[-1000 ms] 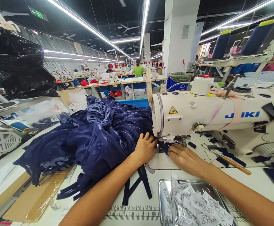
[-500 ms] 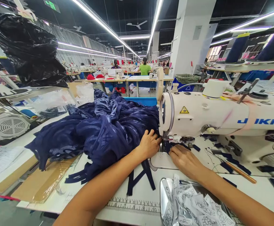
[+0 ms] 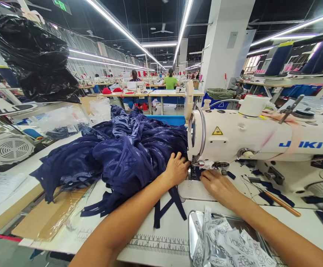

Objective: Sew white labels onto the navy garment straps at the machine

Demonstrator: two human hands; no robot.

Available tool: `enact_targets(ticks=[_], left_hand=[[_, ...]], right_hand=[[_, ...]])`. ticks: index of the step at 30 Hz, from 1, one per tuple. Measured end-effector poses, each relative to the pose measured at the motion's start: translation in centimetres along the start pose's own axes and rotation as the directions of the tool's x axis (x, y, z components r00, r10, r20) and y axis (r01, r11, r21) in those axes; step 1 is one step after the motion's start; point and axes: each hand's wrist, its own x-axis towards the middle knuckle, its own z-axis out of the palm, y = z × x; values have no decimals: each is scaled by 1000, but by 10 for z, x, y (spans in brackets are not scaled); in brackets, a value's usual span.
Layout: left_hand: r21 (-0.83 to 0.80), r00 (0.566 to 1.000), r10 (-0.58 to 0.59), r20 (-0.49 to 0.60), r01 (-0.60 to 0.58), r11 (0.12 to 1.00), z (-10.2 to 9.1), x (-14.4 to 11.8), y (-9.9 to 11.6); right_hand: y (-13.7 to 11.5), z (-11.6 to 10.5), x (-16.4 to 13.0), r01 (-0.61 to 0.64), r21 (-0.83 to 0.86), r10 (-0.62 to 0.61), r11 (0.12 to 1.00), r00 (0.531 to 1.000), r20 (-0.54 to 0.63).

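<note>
Navy fabric [image 3: 122, 155] is heaped on the bench [image 3: 172, 226] left of the sewing machine [image 3: 258, 141], its edge under the needle; the left hand [image 3: 176, 170] and right hand [image 3: 218, 187] are pressed flat on it, gripping nothing; fingertips are best kept beside the needle, feeding evenly.

White table [image 3: 175, 226], navy fabric [image 3: 122, 155], label tray [image 3: 190, 226]

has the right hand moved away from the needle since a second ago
No. The right hand stays flat beside the needle, under the sewing machine; only the camera shifted.
</note>
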Motion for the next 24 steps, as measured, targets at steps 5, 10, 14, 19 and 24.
enact_targets(ticks=[5, 10, 14, 19, 24], left_hand=[[-4, 997, -6, 72, 6, 1000, -20, -11, 6], [-117, 946, 246, 211, -225, 967, -52, -65, 10], [-101, 928, 359, 103, -349, 932, -53, -102, 10], [-81, 932, 362, -33, -363, 928, -52, -107, 10], [-407, 976, 146, -164, -202, 891, -66, -91, 19]], right_hand=[[25, -1, -10, -3, -6, 3, 1000, 1000, 8], [30, 0, -14, -28, 44, 25, 999, 998, 64], [25, -3, -10, -52, 32, 50, 998, 996, 73], [23, -11, -5, -39, 40, 34, 998, 993, 113], [25, -32, -17, -136, 155, 116, 978, 984, 133]])
